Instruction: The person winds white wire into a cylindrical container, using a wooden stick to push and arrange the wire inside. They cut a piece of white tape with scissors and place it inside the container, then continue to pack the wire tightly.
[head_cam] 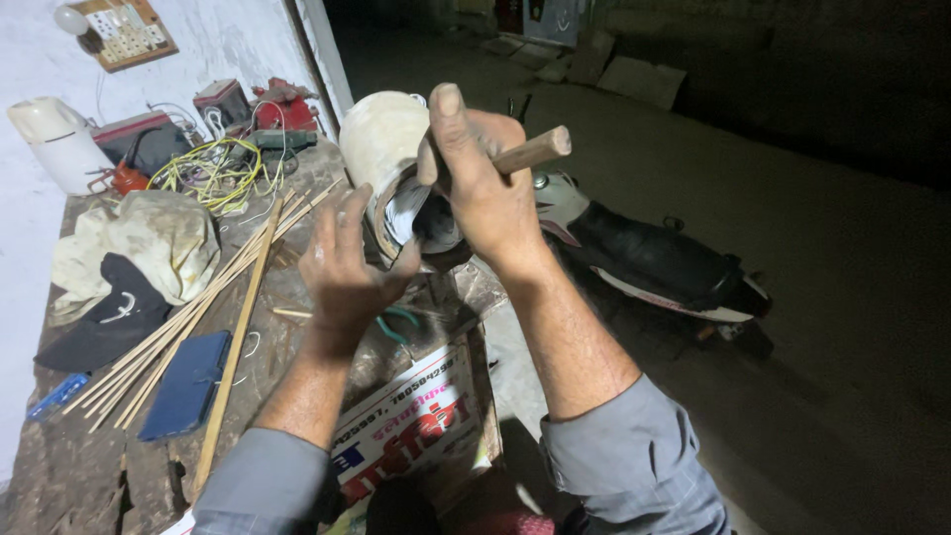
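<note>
The left hand [342,260] presses spread fingers against the rim of the pale drum [391,149] at the workbench [59,466] edge to steady it, while the right hand [480,183] grips a wooden stick [535,151] over its open mouth.

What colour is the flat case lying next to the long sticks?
The flat case is dark blue, seen in the head view, beside the thin sticks.

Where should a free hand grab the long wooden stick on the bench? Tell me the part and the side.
Take the long wooden stick near its middle, coming down from above. It lies flat on the bench, its middle bare and clear of the blue case. Its far end sits crowded among thin sticks and yellow wires.
</note>
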